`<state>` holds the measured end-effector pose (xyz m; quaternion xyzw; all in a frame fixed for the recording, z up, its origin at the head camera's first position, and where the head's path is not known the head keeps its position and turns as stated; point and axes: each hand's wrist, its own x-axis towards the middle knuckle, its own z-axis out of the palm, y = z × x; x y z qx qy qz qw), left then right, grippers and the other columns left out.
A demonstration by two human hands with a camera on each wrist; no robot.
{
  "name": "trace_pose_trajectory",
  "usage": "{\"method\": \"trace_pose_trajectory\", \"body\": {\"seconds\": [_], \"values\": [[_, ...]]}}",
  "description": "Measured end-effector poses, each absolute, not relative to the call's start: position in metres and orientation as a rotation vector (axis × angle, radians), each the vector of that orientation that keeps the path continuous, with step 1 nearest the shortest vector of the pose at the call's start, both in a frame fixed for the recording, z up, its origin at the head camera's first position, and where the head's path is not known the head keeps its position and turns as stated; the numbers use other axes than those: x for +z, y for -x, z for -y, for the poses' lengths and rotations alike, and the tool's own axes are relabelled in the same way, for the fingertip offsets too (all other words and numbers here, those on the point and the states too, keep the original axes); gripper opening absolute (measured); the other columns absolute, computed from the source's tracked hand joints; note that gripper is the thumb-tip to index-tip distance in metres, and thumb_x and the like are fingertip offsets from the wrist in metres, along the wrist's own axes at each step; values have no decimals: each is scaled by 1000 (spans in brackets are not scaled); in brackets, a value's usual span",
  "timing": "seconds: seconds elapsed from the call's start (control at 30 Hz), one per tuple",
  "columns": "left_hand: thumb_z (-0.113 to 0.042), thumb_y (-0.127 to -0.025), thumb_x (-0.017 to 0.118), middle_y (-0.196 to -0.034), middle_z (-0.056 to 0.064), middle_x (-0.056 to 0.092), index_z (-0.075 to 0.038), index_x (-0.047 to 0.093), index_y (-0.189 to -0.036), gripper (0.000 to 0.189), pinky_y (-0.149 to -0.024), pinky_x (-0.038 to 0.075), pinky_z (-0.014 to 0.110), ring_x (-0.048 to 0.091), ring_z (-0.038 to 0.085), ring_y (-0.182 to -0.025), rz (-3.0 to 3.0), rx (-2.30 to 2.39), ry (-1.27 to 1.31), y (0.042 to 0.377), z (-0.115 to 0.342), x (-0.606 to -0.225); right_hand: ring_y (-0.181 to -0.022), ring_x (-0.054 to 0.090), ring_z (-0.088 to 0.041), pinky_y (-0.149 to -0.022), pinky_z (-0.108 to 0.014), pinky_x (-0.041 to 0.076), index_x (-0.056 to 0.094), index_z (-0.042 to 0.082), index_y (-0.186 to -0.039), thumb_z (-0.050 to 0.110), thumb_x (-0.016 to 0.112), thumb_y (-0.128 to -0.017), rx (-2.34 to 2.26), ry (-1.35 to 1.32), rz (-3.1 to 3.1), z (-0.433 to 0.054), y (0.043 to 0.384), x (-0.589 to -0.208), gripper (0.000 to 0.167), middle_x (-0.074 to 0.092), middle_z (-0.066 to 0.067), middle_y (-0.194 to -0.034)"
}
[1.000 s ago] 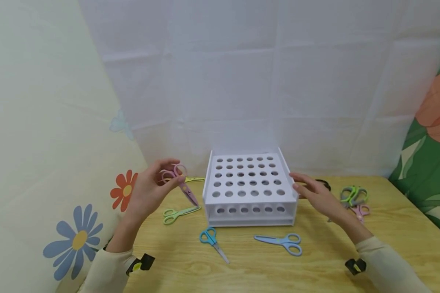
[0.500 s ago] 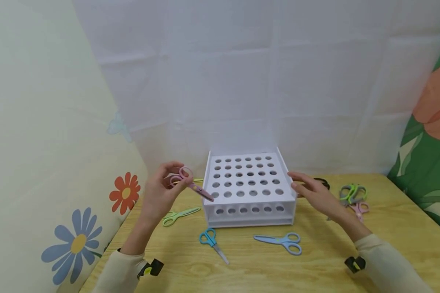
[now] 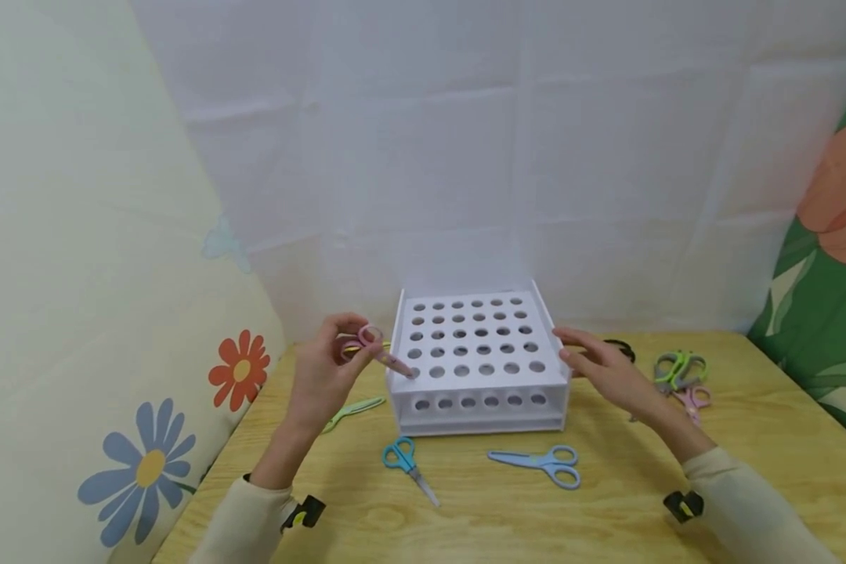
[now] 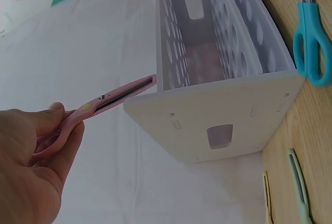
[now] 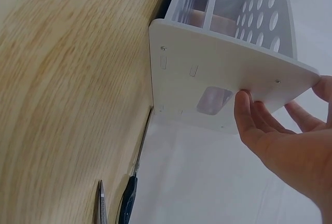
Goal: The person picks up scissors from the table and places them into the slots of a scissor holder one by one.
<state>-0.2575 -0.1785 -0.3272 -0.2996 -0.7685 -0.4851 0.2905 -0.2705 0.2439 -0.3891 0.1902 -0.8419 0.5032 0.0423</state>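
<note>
A white rack (image 3: 493, 382) with rows of round holes stands on the table. My left hand (image 3: 324, 372) pinches pink scissors (image 4: 111, 97) by the handle loops, blades pointing right. In the head view the blade tip is over the rack's front-left corner hole; whether it has entered cannot be told. My right hand (image 3: 609, 374) rests its fingertips on the rack's right side wall (image 5: 207, 68), beside the oblong cutout.
Teal scissors (image 3: 409, 466) and light-blue scissors (image 3: 539, 464) lie before the rack. Green scissors (image 3: 352, 410) lie at its left. Grey-green scissors (image 3: 679, 371), pink scissors (image 3: 692, 401) and black-handled scissors (image 3: 622, 348) lie at the right. A white cloth (image 3: 465, 157) hangs behind.
My left hand has moved right with the pink scissors, carrying them from beside the rack to its front-left corner. The blades have swung to point more sideways. My right hand stays on the rack.
</note>
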Motion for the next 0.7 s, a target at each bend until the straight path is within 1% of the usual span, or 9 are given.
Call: {"method": "trace_pose_trajectory", "body": {"seconds": [0.1,0.17,0.33,0.47,0.7], "values": [[3,-89,75,-103,8,67,0,60,-119,34,-72,58,26,70,23,-91,2074,-1285,805,268,178,-336,-120,59,-36,-93,-55,51,40,9,-156,36,50,-108,1531,-577,2580,-244,270,-388,56,44,-19,-153],[0,-89,76,-103,4,67,-3,61,-119,33,-71,57,26,69,21,-90,2094,-1277,806,273,178,-340,-120,59,-36,-93,-55,51,40,9,-156,37,50,-108,1538,-575,2580,-244,270,-388,56,43,-19,-153],[1,-89,77,-101,2,66,-6,61,-117,33,-70,57,27,68,18,-88,2130,-1234,868,280,172,-345,-122,58,-36,-95,-57,49,39,9,-157,37,50,-108,1566,-566,2587,-243,270,-389,57,42,-19,-154],[3,-90,75,-103,2,66,-6,61,-119,33,-77,57,27,69,17,-92,2163,-1209,901,283,169,-347,-122,58,-36,-95,-58,49,40,9,-156,37,51,-108,1566,-561,2582,-242,269,-390,57,42,-18,-154],[2,-93,71,-105,3,68,-6,63,-121,30,-79,57,27,70,17,-93,2205,-1147,952,286,168,-350,-120,59,-34,-91,-45,53,41,10,-156,38,51,-108,1535,-557,2584,-241,269,-388,57,44,-18,-153]]}}
